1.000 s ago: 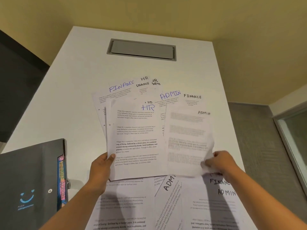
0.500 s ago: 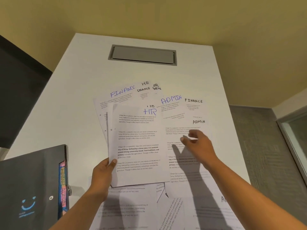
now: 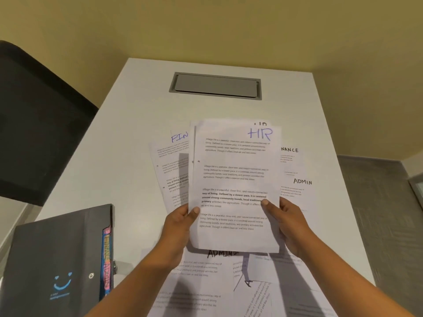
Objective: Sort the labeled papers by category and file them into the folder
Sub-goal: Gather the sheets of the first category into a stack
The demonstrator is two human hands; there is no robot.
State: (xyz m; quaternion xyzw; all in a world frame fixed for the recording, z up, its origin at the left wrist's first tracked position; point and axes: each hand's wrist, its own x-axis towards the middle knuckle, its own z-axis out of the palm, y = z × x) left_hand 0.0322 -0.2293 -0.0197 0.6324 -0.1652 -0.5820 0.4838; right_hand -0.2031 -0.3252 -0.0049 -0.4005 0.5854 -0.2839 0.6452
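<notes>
A thin HR stack [image 3: 233,186] is held raised above the table [image 3: 128,138], pinched at its edges by the left hand [image 3: 180,225] and right hand [image 3: 289,225], thumbs on top, over scattered papers [image 3: 201,280], with the folder [image 3: 57,259] lying at left.

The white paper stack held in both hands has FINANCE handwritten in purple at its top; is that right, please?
Not quite: the head view shows HR, not FINANCE, handwritten in purple at the top of the white paper stack, held by the left hand and right hand.
</notes>
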